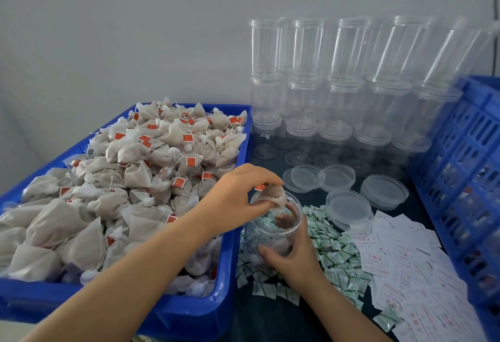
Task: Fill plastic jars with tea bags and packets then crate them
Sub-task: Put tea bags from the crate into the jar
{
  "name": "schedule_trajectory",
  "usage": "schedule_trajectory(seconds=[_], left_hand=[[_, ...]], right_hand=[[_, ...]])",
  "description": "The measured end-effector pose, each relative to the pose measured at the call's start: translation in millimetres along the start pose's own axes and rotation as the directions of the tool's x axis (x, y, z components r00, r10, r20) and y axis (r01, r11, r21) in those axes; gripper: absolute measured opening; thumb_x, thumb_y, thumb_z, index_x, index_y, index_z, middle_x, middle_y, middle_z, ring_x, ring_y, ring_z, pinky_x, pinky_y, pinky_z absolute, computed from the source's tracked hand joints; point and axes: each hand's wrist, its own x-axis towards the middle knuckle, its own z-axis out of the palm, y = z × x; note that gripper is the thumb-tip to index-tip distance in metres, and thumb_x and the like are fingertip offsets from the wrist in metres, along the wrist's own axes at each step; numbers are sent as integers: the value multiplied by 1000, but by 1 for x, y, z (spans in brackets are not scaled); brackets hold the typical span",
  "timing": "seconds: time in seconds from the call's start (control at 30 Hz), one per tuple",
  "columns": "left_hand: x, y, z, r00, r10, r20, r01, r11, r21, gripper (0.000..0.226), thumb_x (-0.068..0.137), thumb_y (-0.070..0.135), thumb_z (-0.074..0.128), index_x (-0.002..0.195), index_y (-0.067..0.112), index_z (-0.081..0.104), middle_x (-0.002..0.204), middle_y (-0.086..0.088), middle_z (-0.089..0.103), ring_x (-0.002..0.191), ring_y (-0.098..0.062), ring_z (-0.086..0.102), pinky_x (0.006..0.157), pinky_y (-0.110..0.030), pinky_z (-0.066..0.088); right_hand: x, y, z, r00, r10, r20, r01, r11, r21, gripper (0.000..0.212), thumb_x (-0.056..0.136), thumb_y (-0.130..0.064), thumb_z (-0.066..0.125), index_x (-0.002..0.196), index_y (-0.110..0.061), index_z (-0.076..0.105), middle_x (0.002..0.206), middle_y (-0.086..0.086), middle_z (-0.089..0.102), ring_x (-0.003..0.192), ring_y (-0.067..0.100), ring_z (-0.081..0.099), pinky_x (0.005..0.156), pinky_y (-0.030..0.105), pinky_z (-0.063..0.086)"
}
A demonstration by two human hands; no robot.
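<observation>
Near the middle of the dark counter (270,314), my right hand (293,253) curls around a clear plastic jar (273,226), tilted, a few pale bags inside. Over its open mouth my left hand (238,196) pinches a beige, red-tagged tea bag (270,195).

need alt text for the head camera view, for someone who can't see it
A person's left hand pinches a tea bag over the mouth of a clear plastic jar gripped by the right hand. A blue bin of tea bags sits left; stacked empty jars, loose lids, small packets and paper slips lie right.
</observation>
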Motion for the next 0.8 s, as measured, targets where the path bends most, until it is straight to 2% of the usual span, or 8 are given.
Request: schedule_trajectory(seconds=[0.17,0.27,0.37,0.5,0.7,0.8], left_hand=[[1,-3,2,988,-24,152,17,999,44,33,80,14,74,112,15,67,105,6,67,100,0,51,88,-7,36],[3,-4,1,978,-29,205,14,997,70,30,81,22,73,110,18,68,103,10,67,96,6,50,86,-4,36],[3,-5,0,964,-60,259,41,996,80,29,82,31,72,108,21,68,98,17,64,88,12,51,83,-5,38],[4,-4,0,947,-99,305,80,994,74,27,82,37,71,105,24,69,93,22,61,88,9,53,82,-11,42],[5,-3,0,932,-104,348,91,994,53,22,83,36,69,101,25,69,81,30,55,84,14,54,79,-9,44],[5,-2,0,931,-105,351,95,994,46,19,84,34,68,100,24,69,77,32,54,82,14,55,78,-9,44]], right_hand=[[1,1,-1,1000,-7,19,6,999,39,95,64,-34,82,147,-30,34,136,-1,51,112,-8,59,81,5,47],[1,3,-1,999,-12,34,10,999,51,94,69,-18,82,149,-23,32,136,3,52,111,-7,61,82,5,48],[0,1,-1,999,-5,34,3,999,54,98,66,-27,83,149,-26,32,135,0,53,114,-5,60,83,6,48],[0,-1,-1,1000,-3,29,1,998,56,102,61,-38,81,149,-26,31,133,-3,54,113,-6,59,84,6,46],[0,1,0,1000,0,28,-2,998,59,102,61,-40,81,148,-32,30,132,-8,54,113,-6,59,83,7,48],[0,1,0,1000,-7,21,6,999,46,98,60,-42,80,145,-36,31,133,-6,51,113,-8,57,82,7,47]])
